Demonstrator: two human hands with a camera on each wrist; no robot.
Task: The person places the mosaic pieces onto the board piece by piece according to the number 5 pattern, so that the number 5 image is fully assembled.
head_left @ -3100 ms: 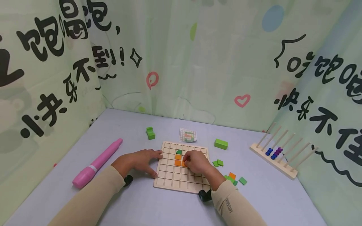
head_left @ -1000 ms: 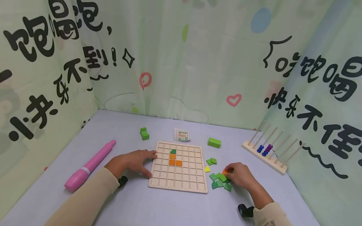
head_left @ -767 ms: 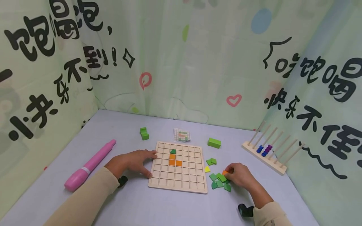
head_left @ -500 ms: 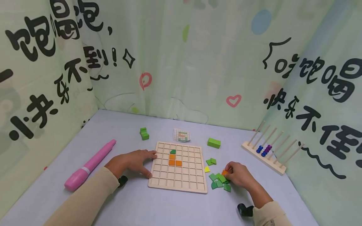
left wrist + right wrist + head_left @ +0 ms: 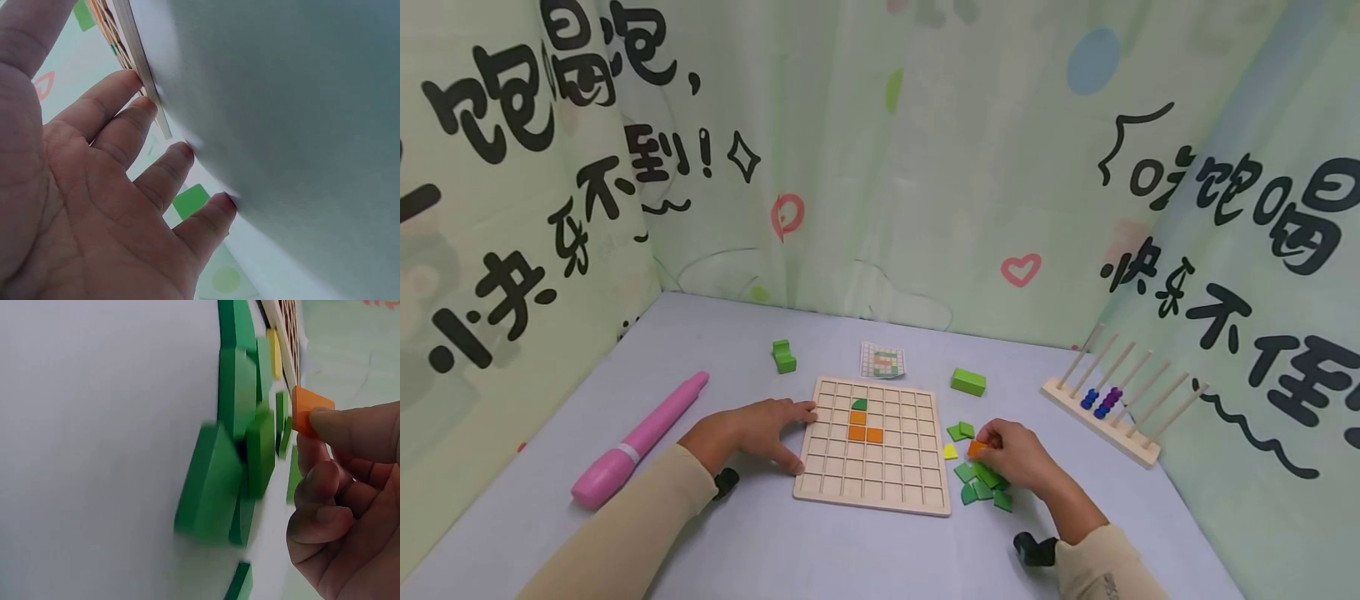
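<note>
A square wooden grid board (image 5: 910, 475) lies mid-table, with a green rounded tile (image 5: 859, 405) and several orange square tiles (image 5: 875, 435) in its cells. At the board's left edge rests my left hand (image 5: 760, 429); in the left wrist view its fingers (image 5: 106, 103) are spread, with fingertips at the board's side. My right hand (image 5: 1018, 454) pinches an orange square tile (image 5: 307, 409) between thumb and finger, above a loose pile of green tiles (image 5: 983, 490). In the right wrist view the other fingers of that hand are curled in below the tile.
A yellow tile (image 5: 951, 452) and light green tiles (image 5: 959, 431) lie right of the board. Behind it are a printed pattern card (image 5: 882, 361) and green blocks (image 5: 967, 382). A pink mallet-like stick (image 5: 640, 442) lies left; a bead rack (image 5: 1105, 421) stands right.
My right hand left the board for the tile pile on the right, took an orange tile there, and has just lifted it slightly up and left. My left hand stays at the board's edge.
</note>
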